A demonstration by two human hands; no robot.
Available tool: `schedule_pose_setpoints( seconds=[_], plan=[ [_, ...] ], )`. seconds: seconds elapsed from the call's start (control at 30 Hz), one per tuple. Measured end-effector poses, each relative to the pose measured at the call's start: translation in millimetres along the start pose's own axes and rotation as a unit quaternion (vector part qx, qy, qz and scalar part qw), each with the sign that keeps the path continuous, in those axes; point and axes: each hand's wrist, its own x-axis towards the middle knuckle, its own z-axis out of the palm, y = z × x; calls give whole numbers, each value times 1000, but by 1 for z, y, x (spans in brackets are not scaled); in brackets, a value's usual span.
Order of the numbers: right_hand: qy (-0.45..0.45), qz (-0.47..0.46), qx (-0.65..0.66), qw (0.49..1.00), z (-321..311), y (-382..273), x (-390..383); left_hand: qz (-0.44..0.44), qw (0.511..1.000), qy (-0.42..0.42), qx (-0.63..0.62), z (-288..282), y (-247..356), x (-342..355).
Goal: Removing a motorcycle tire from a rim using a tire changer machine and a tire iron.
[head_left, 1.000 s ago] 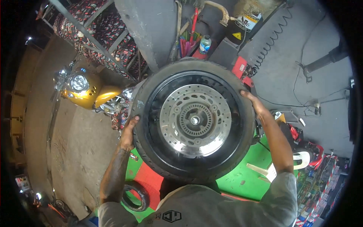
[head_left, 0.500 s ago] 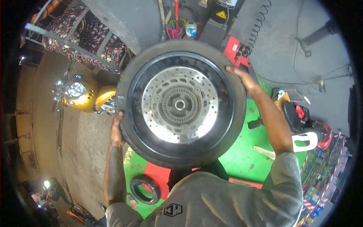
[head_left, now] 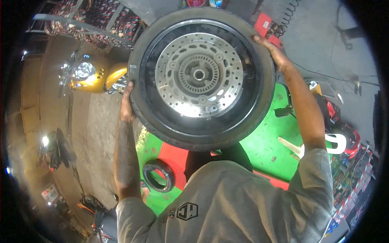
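A motorcycle wheel (head_left: 142, 117), black tyre fitted on a dark rim, is held up in front of me with its silver brake disc (head_left: 198, 103) facing me. My left hand (head_left: 127, 103) grips the tyre at its left edge, thumb on the near sidewall. Around the upper right edge closes my right hand (head_left: 275, 54), its thumb resting on the sidewall. The fingers of both hands are mostly hidden behind the tyre. At the disc's centre a toothed ring surrounds the axle hole.
A loose tyre (head_left: 159, 175) lies on the green and red floor (head_left: 259, 141) below. To the left stands a yellow scooter (head_left: 91, 75); a rack of wrapped tyres (head_left: 101, 20) is behind it. A white plastic chair (head_left: 336, 143) sits at right.
The wheel has risen in the picture and shifted slightly right, both hands still gripping it. The floor and scooter also sit differently as the view shifted.
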Motion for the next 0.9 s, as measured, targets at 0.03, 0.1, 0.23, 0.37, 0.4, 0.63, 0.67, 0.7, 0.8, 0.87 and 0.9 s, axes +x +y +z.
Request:
schedule_pose_setpoints(
  seconds=[0.03,0.1,0.23,0.37,0.4,0.63,0.67,0.7,0.8,0.87,0.9],
  plan=[
    [-3,-2,-3,1000,0,4,2,12,1000,13,16,4,0,-2],
    [9,-22,-13,1000,2,7,5,29,1000,4,7,0,-2,-3],
    [206,-315,-216,901,-7,25,-4,47,999,4,-9,3,-3,-4],
    [252,-501,-303,771,10,80,-80,73,996,27,43,-3,-7,-3],
    [251,-526,-348,734,18,91,-101,108,992,21,67,-10,-10,1],
    [74,-517,-546,655,24,131,-140,287,915,112,259,-1,-5,-6],
    [54,-519,-559,644,20,135,-141,304,908,112,265,1,-5,-7],
    [35,-526,-570,630,16,139,-135,315,905,114,262,0,-5,-6],
    [30,-617,-558,554,-2,168,-104,391,860,144,294,3,-12,1],
    [48,-667,-561,487,-9,170,-99,460,798,193,339,1,-11,-6],
    [55,-705,-555,438,-11,171,-91,483,776,204,350,-1,-12,-4]
  ],
)
